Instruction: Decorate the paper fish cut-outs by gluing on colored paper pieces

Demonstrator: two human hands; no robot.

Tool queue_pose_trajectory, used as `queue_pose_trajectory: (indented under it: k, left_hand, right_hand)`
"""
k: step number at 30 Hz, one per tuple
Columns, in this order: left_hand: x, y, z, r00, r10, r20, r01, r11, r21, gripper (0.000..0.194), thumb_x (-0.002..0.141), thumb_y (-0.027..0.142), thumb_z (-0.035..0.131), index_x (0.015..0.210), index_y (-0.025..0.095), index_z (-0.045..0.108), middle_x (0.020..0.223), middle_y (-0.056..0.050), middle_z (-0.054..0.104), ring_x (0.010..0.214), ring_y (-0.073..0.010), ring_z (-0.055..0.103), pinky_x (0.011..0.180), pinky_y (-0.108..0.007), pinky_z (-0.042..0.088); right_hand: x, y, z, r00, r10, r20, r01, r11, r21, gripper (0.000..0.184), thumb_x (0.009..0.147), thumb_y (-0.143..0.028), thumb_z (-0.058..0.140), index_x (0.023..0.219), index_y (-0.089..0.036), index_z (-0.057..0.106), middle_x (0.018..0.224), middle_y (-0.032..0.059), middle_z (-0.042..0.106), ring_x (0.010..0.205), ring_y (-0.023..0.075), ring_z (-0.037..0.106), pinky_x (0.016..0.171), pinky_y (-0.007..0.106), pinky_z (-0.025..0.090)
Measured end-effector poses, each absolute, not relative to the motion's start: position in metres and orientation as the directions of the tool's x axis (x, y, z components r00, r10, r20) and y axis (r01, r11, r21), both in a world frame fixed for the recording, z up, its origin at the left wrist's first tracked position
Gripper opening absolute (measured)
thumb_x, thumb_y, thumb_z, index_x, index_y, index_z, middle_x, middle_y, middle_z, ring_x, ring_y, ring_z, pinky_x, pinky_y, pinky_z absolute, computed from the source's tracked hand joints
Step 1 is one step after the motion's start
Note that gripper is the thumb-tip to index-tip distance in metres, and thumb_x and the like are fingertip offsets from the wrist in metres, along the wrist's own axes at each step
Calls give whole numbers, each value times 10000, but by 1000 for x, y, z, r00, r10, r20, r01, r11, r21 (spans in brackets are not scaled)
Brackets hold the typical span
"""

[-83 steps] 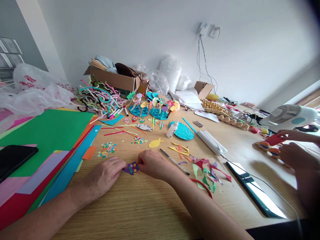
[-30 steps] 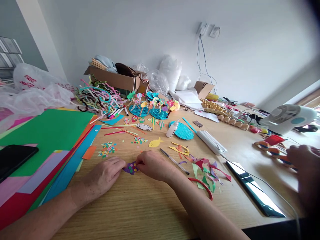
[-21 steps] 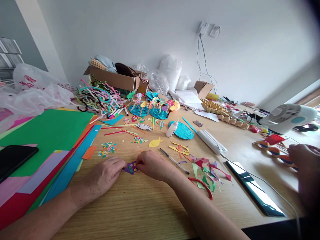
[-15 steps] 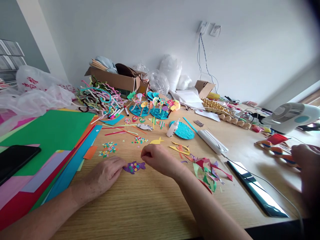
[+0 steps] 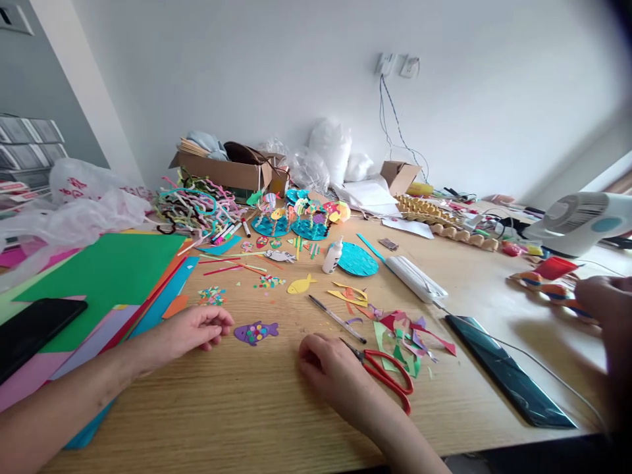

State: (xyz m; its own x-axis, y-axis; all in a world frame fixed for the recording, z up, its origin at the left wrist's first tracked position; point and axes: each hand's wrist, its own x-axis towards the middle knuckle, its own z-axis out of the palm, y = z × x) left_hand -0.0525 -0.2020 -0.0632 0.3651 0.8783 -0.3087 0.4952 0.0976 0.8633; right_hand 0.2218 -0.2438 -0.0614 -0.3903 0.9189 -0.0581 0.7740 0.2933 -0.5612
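Note:
A purple paper fish (image 5: pixel 255 333) with coloured dots stuck on its body lies flat on the wooden table. My left hand (image 5: pixel 200 327) is just left of its head, fingers loosely bent and apart, holding nothing. To the right of the fish, my right hand (image 5: pixel 326 368) rests low over the table with its fingers curled in; whatever is inside them is hidden. Beside that hand lie red-handled scissors (image 5: pixel 388 375) and a pen (image 5: pixel 338 318). Farther back are a yellow paper fish (image 5: pixel 301 284), small coloured dots (image 5: pixel 269 282) and a white glue bottle (image 5: pixel 332 257).
Coloured paper sheets (image 5: pixel 106 266) and a black phone (image 5: pixel 42 329) are at the left. Paper scraps (image 5: pixel 407 339), a dark glossy device (image 5: pixel 508 372) and a white power strip (image 5: pixel 415 278) lie right. Another person's hand (image 5: pixel 600 296) shows at the right edge.
My right hand has drawn back from the fish, toward me and rightward, uncovering the pen and scissors. My left hand has come off the fish, and its fingers have loosened.

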Motion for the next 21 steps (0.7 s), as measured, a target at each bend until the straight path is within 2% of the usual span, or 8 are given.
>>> queue_pose_trajectory:
  k: [4,6,10,12,14,17,21]
  left_hand:
    - [-49,-204,-62,331,884,-330,480,143,866,325,676,382,554,922,170,581,894,-51,620,758,-173,561,653,-272,461]
    - [-46,-205,-57,310,890,-335,478,159,864,357,648,401,558,919,170,571,921,-64,622,766,-181,557,653,-279,454]
    - [-42,-204,-54,290,894,-343,508,160,846,372,605,421,552,888,179,566,870,-49,618,742,-179,552,626,-267,438]
    - [-43,-201,-55,279,896,-344,532,154,832,379,587,425,548,877,181,566,844,-40,613,736,-177,554,601,-250,430]
    - [-44,-199,-58,274,901,-338,561,136,816,387,582,430,538,879,185,570,840,-36,618,736,-179,562,576,-237,427]
    - [-43,-195,-63,277,911,-305,633,66,771,373,615,424,502,896,193,587,841,-34,637,751,-193,579,574,-241,441]
    - [-40,-189,-75,326,930,-170,720,-128,683,285,677,318,465,885,208,626,907,-30,673,862,-205,597,757,-276,457]
  right_hand:
    - [225,-249,-65,-318,948,-35,747,227,-625,89,718,-136,542,688,-191,480,722,-12,568,681,124,496,613,207,318]
    - [223,-251,-68,-238,971,-36,762,163,-627,178,692,-174,585,636,-191,416,677,-15,541,645,125,474,581,211,300]
    - [221,-251,-79,-181,983,35,786,166,-595,246,663,-55,507,565,-192,328,588,-26,486,579,108,432,535,215,259]
    - [221,-251,-83,-188,980,64,780,189,-597,216,632,1,458,572,-187,369,585,-27,490,570,103,439,528,209,263]
    - [221,-251,-82,-220,972,81,750,221,-623,210,626,12,444,690,-181,494,648,-18,539,617,110,485,561,196,307]
    - [220,-243,-72,-336,939,69,699,298,-650,373,662,-9,440,968,-176,573,833,19,605,724,123,543,647,196,373]
    - [209,-216,-54,-446,895,-4,725,359,-587,387,682,-62,470,1026,-173,609,995,52,610,770,130,557,682,209,397]
